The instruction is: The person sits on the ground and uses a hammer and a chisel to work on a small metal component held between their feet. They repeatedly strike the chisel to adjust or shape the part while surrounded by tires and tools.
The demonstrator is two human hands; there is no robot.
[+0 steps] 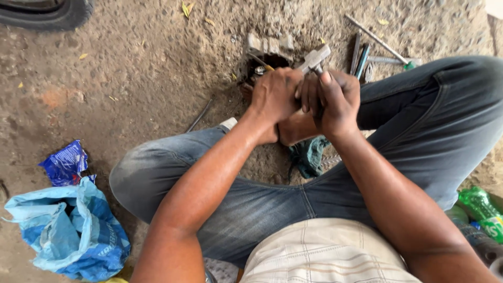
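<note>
Hammer (316, 56): I see its metal head sticking up just above my two hands, over a small metal part (268, 58) on the ground. My left hand (274, 94) and right hand (335, 102) press together, fingers curled tight; what exactly each clamps I cannot tell. The surface is bare, gritty dirt (152, 63), outdoors. I count one tyre edge (47, 13), a few loose tools (367, 55), one blue sack (70, 233), one blue wrapper (65, 163), one green rag (310, 155), two green bottles (482, 212).

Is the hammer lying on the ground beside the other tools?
No, the hammer is raised off the dirt, gripped in the right hand close beside the left hand.
</note>
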